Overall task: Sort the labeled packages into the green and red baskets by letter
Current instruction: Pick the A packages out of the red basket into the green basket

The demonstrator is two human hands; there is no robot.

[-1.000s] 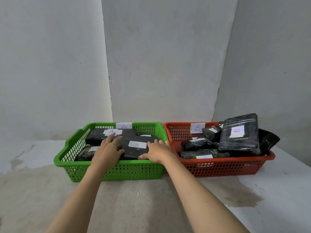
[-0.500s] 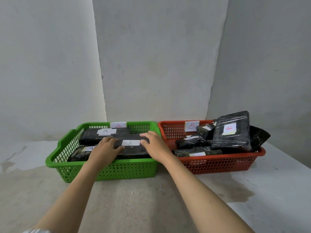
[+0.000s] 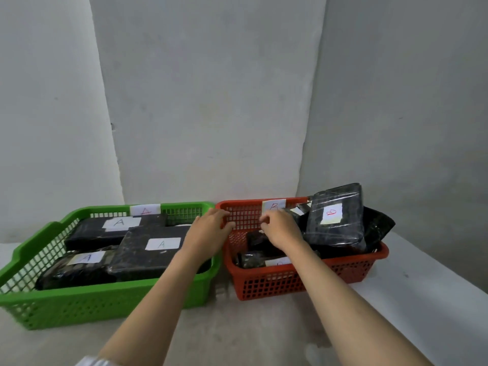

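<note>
The green basket (image 3: pixel 105 289) on the left carries an "A" tag (image 3: pixel 145 209) and holds three black packages labelled A, the nearest (image 3: pixel 148 260) lying on top. To its right stands the red basket (image 3: pixel 343 262) with a "B" tag (image 3: pixel 273 206). It holds several black packages, and a large one labelled B (image 3: pixel 335 233) leans at the right. My left hand (image 3: pixel 208 231) hovers over the seam between the baskets, fingers loosely curled near the red rim. My right hand (image 3: pixel 281 229) hangs over the red basket's small packages (image 3: pixel 253 260), fingers bent, with nothing seen in it.
Both baskets stand on a pale concrete surface against a grey wall. A crumpled black bag (image 3: pixel 377 228) sticks out over the red basket's right rim. The surface steps up along a light ledge (image 3: pixel 435 286) at the right.
Both hands left the top A package in the green basket and moved right, towards the red basket. The camera came closer to the baskets.
</note>
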